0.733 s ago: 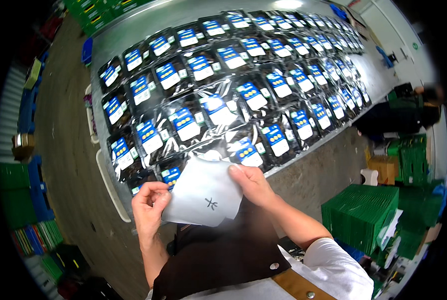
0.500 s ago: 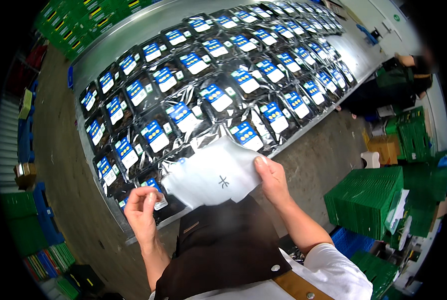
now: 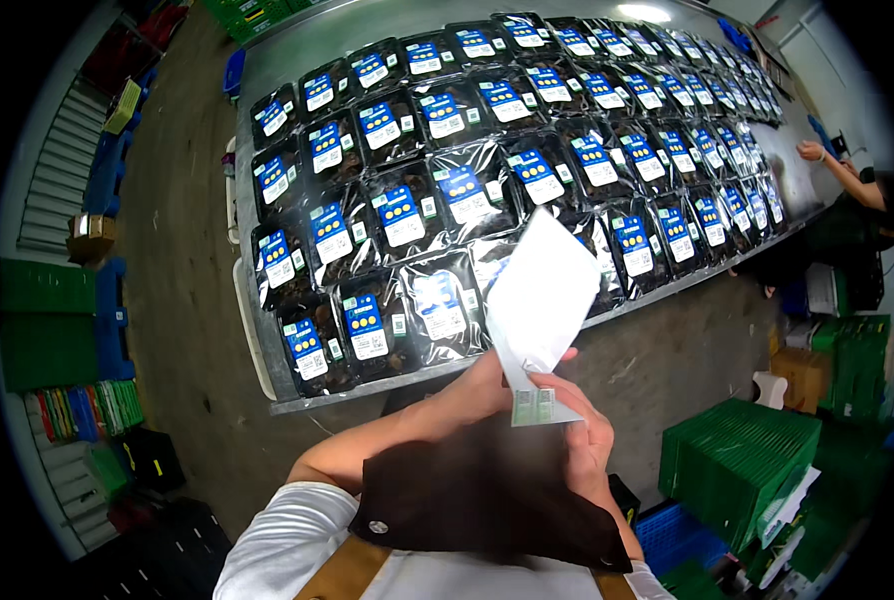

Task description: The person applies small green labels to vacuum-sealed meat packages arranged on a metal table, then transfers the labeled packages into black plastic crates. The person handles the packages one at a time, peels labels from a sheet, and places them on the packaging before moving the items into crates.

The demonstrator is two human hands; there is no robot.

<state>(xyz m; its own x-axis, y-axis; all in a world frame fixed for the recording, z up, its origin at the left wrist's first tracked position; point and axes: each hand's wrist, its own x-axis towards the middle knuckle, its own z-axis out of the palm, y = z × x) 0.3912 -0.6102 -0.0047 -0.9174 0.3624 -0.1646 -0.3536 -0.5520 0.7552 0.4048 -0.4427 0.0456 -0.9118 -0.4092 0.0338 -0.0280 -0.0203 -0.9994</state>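
Paper (image 3: 549,290) farther right, before packs (image 3: 635,246)

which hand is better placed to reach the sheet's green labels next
Likely the right hand: its fingers lie near the green labels, while the left hand is partly behind the white sheet.

Pretty sure this is a packing room or warehouse, folks. There's a long metal table (image 3: 317,40) lined with rows of film-wrapped, labelled black packs (image 3: 402,215), plus stacked green crates (image 3: 737,460) and a cardboard box (image 3: 91,238) around a bare, scuffed floor (image 3: 182,300).
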